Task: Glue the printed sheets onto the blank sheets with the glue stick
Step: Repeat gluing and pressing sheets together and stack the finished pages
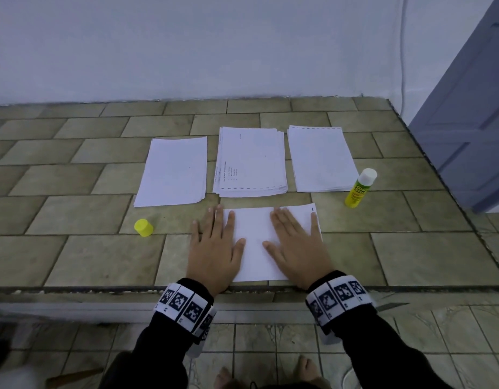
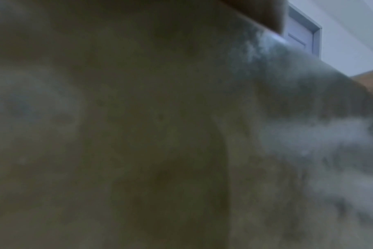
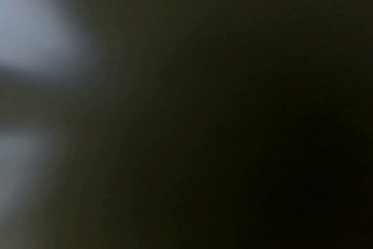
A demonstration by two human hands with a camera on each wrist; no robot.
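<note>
A: Both palms flat! Left hand (image 1: pixel 214 249) and right hand (image 1: pixel 297 248), fingers straight, press the sheet (image 1: pixel 256 248) at six o'clock.
B: Glue stick (image 1: pixel 359 188) upright at three, its cap (image 1: pixel 143 227) at nine.

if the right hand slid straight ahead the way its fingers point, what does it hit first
Probably the right-hand stack of sheets: the right hand lies flat on the near sheet, fingers pointing away, with bare tile between. The glue stick stands off to the right.
</note>
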